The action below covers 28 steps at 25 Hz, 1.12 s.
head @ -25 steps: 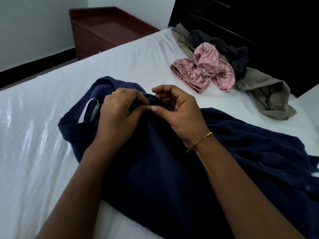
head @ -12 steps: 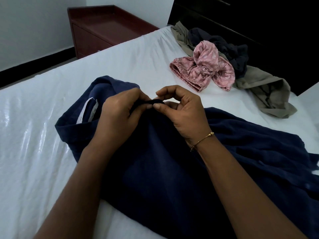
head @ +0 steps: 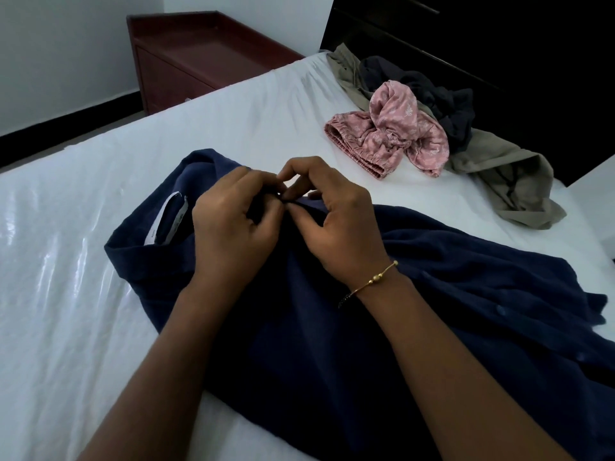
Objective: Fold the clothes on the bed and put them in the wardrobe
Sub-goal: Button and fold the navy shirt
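In my view, a shirt [head: 382, 311] lies spread on the bed [head: 83, 294], nearest me. Both hands, left [head: 233, 224] and right [head: 336, 224], meet over its collar end. A heap of clothes [head: 416, 128] lies behind, to the right; a cabinet [head: 186, 61] stands beyond the bed, left.

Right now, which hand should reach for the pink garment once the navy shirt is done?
Right, probably. The right hand is nearer the pink garment, which lies far right on the bed. The left hand would have to cross over. Both pinch the navy shirt.
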Each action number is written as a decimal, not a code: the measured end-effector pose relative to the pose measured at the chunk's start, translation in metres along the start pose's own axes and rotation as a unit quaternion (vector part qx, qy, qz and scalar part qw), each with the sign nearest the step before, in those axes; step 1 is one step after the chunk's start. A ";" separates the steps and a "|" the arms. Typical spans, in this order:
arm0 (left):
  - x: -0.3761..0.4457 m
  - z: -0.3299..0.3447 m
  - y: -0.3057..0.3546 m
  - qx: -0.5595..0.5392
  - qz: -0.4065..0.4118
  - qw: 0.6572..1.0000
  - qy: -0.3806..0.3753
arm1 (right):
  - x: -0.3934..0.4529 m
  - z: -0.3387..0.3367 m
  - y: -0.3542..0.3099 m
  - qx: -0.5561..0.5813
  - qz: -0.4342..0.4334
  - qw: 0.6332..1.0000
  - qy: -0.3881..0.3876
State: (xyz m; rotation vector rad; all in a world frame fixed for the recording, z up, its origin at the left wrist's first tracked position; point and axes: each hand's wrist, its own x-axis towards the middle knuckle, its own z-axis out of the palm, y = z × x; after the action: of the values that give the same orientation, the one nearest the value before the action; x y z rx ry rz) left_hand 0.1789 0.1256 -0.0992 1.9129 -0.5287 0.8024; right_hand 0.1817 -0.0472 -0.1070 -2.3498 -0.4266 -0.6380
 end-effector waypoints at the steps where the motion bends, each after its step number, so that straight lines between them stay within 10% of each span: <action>1: 0.000 0.000 0.002 -0.027 -0.036 0.999 -0.004 | -0.001 0.001 0.002 -0.016 -0.001 1.000 -0.006; 6: 0.003 -0.002 0.010 -0.181 -0.217 0.959 -0.006 | -0.006 -0.003 0.025 -0.007 0.018 1.000 -0.022; 12: 0.003 -0.001 -0.006 -0.100 -0.238 0.965 -0.039 | -0.022 -0.029 0.071 -0.129 0.060 0.988 -0.062; 21: -0.003 0.008 -0.001 0.176 -0.059 0.979 -0.080 | -0.037 -0.041 0.092 -0.172 0.090 0.976 -0.094; 28: -0.035 0.058 0.019 0.042 0.111 0.963 -0.242 | -0.038 -0.036 0.110 -0.180 0.106 0.963 -0.173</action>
State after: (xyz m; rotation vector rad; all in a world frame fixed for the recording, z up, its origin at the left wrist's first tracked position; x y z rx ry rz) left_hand 0.1602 0.0663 -0.1311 2.1627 -1.0351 0.4918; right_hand 0.1877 -0.1566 -0.1599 -2.8199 -0.2142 -0.2122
